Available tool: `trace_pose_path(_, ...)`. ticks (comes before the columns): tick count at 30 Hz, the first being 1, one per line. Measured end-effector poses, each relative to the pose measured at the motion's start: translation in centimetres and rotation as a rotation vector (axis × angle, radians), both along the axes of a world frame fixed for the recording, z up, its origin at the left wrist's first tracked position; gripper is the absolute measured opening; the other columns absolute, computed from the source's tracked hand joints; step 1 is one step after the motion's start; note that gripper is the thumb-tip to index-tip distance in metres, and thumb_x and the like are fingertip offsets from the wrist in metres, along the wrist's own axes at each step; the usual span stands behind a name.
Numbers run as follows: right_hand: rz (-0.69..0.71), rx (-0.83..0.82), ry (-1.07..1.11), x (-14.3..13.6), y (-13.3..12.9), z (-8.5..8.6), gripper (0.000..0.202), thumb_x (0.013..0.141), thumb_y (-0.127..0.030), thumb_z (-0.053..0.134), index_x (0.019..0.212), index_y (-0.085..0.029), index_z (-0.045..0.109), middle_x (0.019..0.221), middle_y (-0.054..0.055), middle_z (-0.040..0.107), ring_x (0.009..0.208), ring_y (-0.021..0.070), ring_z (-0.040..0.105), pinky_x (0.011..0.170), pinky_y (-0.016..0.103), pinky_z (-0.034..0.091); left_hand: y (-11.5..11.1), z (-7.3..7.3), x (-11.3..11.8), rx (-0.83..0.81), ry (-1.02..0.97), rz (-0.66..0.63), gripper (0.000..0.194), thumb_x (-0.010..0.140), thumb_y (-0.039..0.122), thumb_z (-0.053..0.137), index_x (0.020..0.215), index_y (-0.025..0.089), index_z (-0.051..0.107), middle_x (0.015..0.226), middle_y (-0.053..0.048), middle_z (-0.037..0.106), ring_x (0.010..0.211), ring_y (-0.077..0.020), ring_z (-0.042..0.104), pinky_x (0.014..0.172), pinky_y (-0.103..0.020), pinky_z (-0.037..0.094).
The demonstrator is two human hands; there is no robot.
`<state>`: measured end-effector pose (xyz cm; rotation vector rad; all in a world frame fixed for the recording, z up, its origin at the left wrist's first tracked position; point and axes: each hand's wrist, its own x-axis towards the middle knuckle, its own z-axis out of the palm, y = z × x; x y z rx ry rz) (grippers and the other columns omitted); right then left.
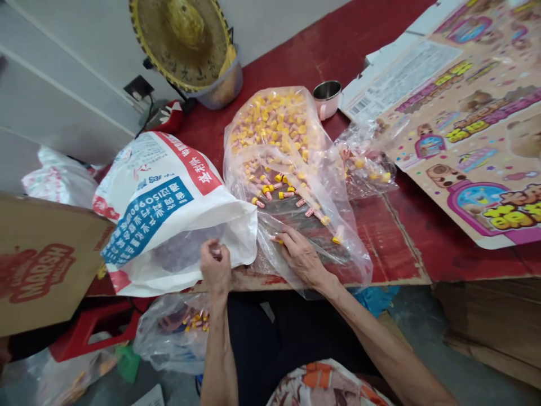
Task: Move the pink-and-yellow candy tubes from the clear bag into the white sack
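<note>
A clear plastic bag [270, 124] full of small pink pieces with yellow caps lies on the red table, several pieces loose near its mouth. My right hand [298, 255] rests at that mouth, its thumb and fingers pinched on a small yellow-capped piece [278, 240]. Left of it stands my left hand [216, 264], fingers curled around something small and pinkish, in front of the open mouth of a white woven sack [236, 225] with blue and red print. The inside of the sack shows only in part.
A pink metal cup [327, 100], a smaller clear bag [367, 163] and a large printed carton sheet [473, 124] are on the red table [406, 225]. A straw hat [181, 39] leans over a plastic tub [224, 84] behind. A brown box [46, 265] stands left; another bag [177, 332] hangs below the edge.
</note>
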<state>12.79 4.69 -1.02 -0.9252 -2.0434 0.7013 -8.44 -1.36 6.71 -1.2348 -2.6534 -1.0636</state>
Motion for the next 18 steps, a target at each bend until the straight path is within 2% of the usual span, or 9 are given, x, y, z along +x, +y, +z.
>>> trace_pose_path(4, -0.011, -0.006, 0.005, -0.2, -0.1, -0.2, 0.025, 0.110, -0.014, 0.040, 0.114, -0.020, 0.064, 0.112, 0.011, 0.067, 0.104, 0.0261, 0.066, 0.091, 0.041, 0.058, 0.7, -1.8, -2.1, -0.094, -0.111, -0.031, 0.012, 0.081, 0.032, 0.059, 0.088, 0.023, 0.059, 0.072, 0.000, 0.063, 0.067, -0.0181, 0.062, 0.067, -0.029, 0.051)
trace_pose_path(7, -0.007, -0.005, 0.007, -0.2, -0.1, -0.2, 0.025, 0.108, -0.011, 0.040, 0.115, -0.020, 0.063, 0.112, 0.012, 0.067, 0.105, 0.0259, 0.066, 0.091, 0.040, 0.058, 1.0, -1.7, -2.8, -0.072, -0.044, -0.044, 0.018, 0.085, 0.035, 0.058, 0.096, 0.022, 0.064, 0.080, -0.002, 0.067, 0.072, -0.0193, 0.064, 0.073, -0.030, 0.053)
trace_pose_path(10, -0.008, -0.019, -0.023, -0.1, 0.0, -0.1, 0.025, 0.109, -0.012, 0.041, 0.116, -0.021, 0.063, 0.110, 0.010, 0.067, 0.103, 0.0247, 0.066, 0.091, 0.039, 0.058, 2.3, -1.3, -3.3, -0.082, 0.106, -0.008, 0.026, 0.089, 0.029, 0.054, 0.110, 0.021, 0.067, 0.098, -0.008, 0.072, 0.083, -0.0219, 0.067, 0.084, -0.035, 0.055)
trace_pose_path(13, -0.015, -0.002, -0.056, -0.1, 0.0, 0.1, 0.026, 0.111, -0.015, 0.039, 0.115, -0.021, 0.064, 0.110, 0.011, 0.067, 0.102, 0.0250, 0.066, 0.090, 0.039, 0.058, 4.2, -1.6, -3.7, -0.183, 0.217, -0.062, 0.034, 0.087, 0.021, 0.053, 0.116, 0.019, 0.070, 0.123, -0.018, 0.070, 0.099, -0.0299, 0.070, 0.093, -0.045, 0.056)
trace_pose_path(15, -0.024, 0.025, -0.049, -0.1, 0.0, 0.3, 0.028, 0.112, -0.017, 0.037, 0.113, -0.019, 0.065, 0.108, 0.011, 0.067, 0.100, 0.0251, 0.066, 0.088, 0.039, 0.058, 5.1, -2.1, -4.0, -0.226, 0.245, -0.127, 0.036, 0.087, 0.018, 0.053, 0.118, 0.016, 0.071, 0.123, -0.024, 0.069, 0.105, -0.0353, 0.069, 0.097, -0.050, 0.055)
trace_pose_path(18, -0.055, 0.055, 0.037, 0.0, -0.2, 0.5, 0.029, 0.112, -0.015, 0.037, 0.115, -0.017, 0.065, 0.109, 0.012, 0.068, 0.100, 0.0242, 0.067, 0.088, 0.037, 0.058, 5.8, -2.6, -4.6, -0.300, 0.290, -0.195, 0.034, 0.088, 0.016, 0.051, 0.116, 0.014, 0.071, 0.111, -0.025, 0.070, 0.109, -0.0395, 0.069, 0.101, -0.056, 0.053)
